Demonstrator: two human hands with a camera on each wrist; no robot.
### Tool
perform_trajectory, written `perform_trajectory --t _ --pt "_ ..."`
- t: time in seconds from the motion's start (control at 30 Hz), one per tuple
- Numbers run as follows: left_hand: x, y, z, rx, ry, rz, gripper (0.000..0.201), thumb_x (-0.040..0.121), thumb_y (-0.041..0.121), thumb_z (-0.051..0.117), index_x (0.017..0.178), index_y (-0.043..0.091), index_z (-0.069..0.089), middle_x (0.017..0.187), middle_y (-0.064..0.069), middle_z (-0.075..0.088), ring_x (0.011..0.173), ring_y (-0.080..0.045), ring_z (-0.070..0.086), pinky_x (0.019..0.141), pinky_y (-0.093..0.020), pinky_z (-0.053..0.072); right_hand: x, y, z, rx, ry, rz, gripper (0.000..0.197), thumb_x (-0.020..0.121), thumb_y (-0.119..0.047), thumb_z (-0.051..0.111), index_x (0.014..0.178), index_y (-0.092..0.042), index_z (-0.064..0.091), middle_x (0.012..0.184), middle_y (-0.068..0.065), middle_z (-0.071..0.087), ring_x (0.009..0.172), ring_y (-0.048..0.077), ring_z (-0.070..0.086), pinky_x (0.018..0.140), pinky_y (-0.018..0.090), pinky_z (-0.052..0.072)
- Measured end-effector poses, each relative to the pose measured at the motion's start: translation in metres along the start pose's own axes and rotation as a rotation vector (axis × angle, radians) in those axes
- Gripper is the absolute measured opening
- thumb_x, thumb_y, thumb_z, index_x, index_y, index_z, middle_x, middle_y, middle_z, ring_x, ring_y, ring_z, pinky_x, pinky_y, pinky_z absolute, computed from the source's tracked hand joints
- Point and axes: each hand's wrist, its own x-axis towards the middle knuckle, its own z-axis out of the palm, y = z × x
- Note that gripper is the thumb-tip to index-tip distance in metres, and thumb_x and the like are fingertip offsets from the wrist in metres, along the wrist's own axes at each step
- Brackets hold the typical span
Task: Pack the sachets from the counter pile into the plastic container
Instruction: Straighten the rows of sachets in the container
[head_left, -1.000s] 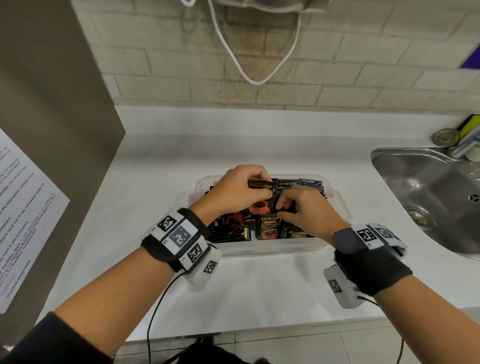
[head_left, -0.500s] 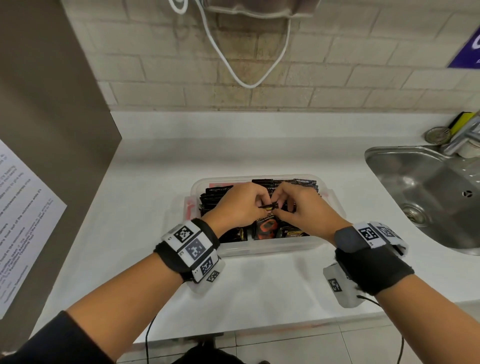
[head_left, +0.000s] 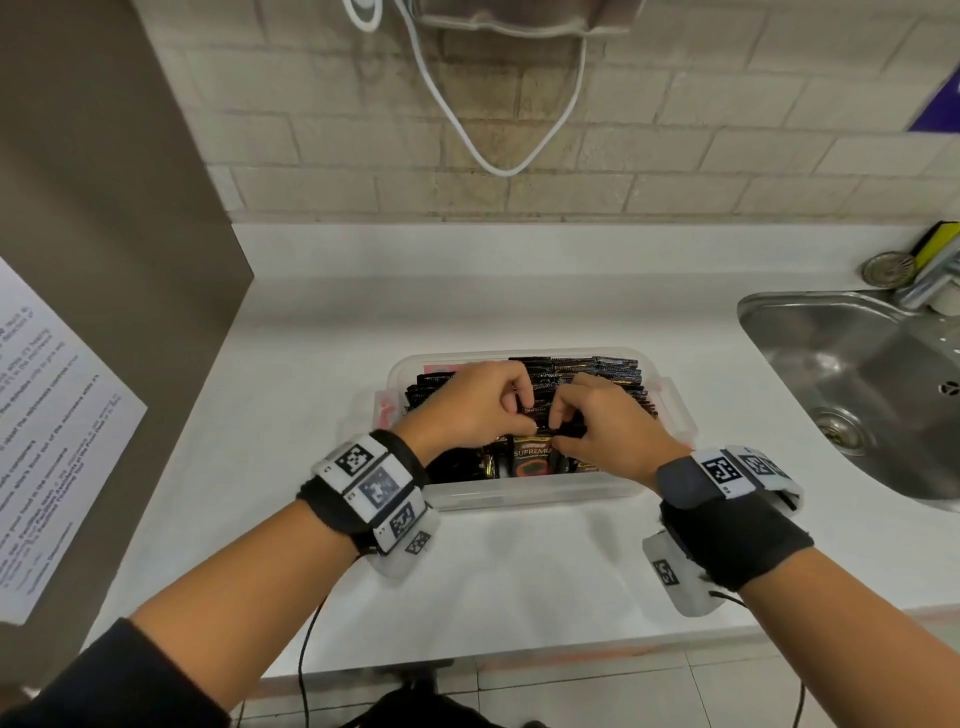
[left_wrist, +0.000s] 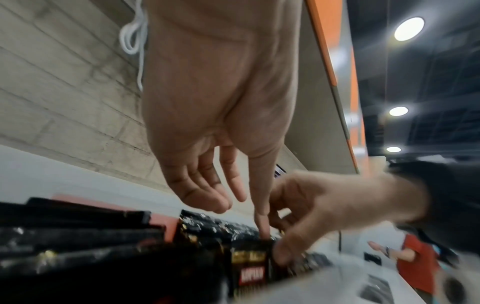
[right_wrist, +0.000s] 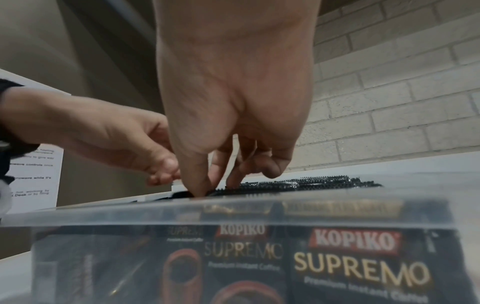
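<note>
Left grip: my left hand (head_left: 470, 402), fingers curled down over the middle of the container; thumb and forefinger pinch the top edge of one sachet (head_left: 540, 423). From the left wrist, the forefinger (left_wrist: 262, 218) points straight down into the pack tops.

Right grip: my right hand (head_left: 605, 423), fingers bent, thumb and fingertips nipping the same sachet edge from the other side; the two grips nearly meet over it.

Held sachet: black, upright on edge, directly under both grips, set among the other packs; how far it has gone down I cannot tell.

Packed sachets (head_left: 592, 371): black with gold and red print, standing in rows beyond my fingertips and to either side of them; a front row (right_wrist: 358, 265) faces me below the right wrist, read through the clear wall as "KOPIKO SUPREMO".

Plastic container (head_left: 530, 493): clear, rectangular, its near wall just under both wrists, reddish clips at its ends.

Surface (head_left: 311, 374): white, carrying the container, running out wide of the left grip.

Sink (head_left: 852, 374): steel, well off beyond the right grip.

Printed sheet (head_left: 47, 441): on the grey panel far outside the left grip.

Cable (head_left: 498, 156): white loop hanging on the brick wall beyond both grips.
</note>
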Motion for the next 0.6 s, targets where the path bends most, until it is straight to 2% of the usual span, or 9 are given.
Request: perform_trajectory --t 0.13,0.17,0.27,0.37,0.47,0.53,0.6 --pt "0.002 -0.003 -0.034 0.055 0.027 -0.008 0.013 0.087 0.014 0.076 0.089 0.026 0.071 0.085 0.009 0.068 0.065 0.011 0.058 0.062 -0.004 0.042 0.000 -0.002 0.001 0.039 0.026 -0.046 0.020 0.080 -0.014 0.078 0.097 -0.013 0.068 0.095 0.006 0.055 0.090 0.019 0.050 0.080 0.027 0.040" --pt "0.002 -0.004 -0.040 0.081 0.019 -0.013 0.012 0.088 0.012 0.075 0.091 0.023 0.073 0.084 0.011 0.067 0.065 0.013 0.057 0.061 -0.002 0.040 0.001 -0.003 0.001 0.044 0.024 -0.059 0.020 0.081 -0.016 0.078 0.098 -0.014 0.069 0.096 0.006 0.055 0.091 0.018 0.049 0.081 0.027 0.040" --pt "0.002 -0.007 -0.051 0.179 -0.035 -0.020 0.017 0.090 0.009 0.072 0.103 0.019 0.075 0.087 0.016 0.064 0.072 0.006 0.057 0.061 0.000 0.039 0.002 -0.005 0.003 0.042 -0.005 -0.075 0.023 0.082 -0.022 0.080 0.102 -0.016 0.070 0.099 0.006 0.053 0.093 0.017 0.046 0.081 0.029 0.040" --pt "0.001 -0.010 -0.052 0.297 -0.158 0.001 0.025 0.089 0.011 0.074 0.111 0.023 0.073 0.093 0.018 0.062 0.079 0.007 0.055 0.063 -0.004 0.039 0.005 -0.005 0.007 0.026 -0.001 -0.089 0.021 0.084 -0.023 0.079 0.103 -0.017 0.070 0.099 0.005 0.053 0.094 0.016 0.046 0.079 0.026 0.035" --pt "0.000 -0.014 -0.048 0.408 -0.252 0.012 0.030 0.089 0.014 0.074 0.117 0.024 0.071 0.103 0.012 0.061 0.081 0.003 0.053 0.068 -0.013 0.038 0.007 -0.004 0.010 0.015 0.019 -0.091 0.015 0.086 -0.018 0.076 0.099 -0.018 0.070 0.094 0.001 0.056 0.090 0.016 0.046 0.076 0.026 0.034" --pt "-0.001 -0.019 -0.045 0.455 -0.279 0.008 0.032 0.089 0.014 0.074 0.120 0.023 0.069 0.104 0.009 0.059 0.080 0.001 0.052 0.067 -0.013 0.037 0.006 -0.003 0.010 0.013 0.004 -0.094 0.011 0.086 -0.015 0.075 0.095 -0.018 0.069 0.090 -0.002 0.058 0.086 0.015 0.048 0.078 0.027 0.036" --pt "-0.002 -0.022 -0.042 0.478 -0.277 0.001 0.032 0.089 0.014 0.074 0.120 0.021 0.069 0.104 0.005 0.060 0.087 -0.007 0.055 0.073 -0.019 0.043 0.005 -0.001 0.011 0.011 -0.011 -0.103 0.008 0.087 -0.011 0.074 0.092 -0.016 0.070 0.088 -0.002 0.059 0.084 0.014 0.049 0.079 0.026 0.035"
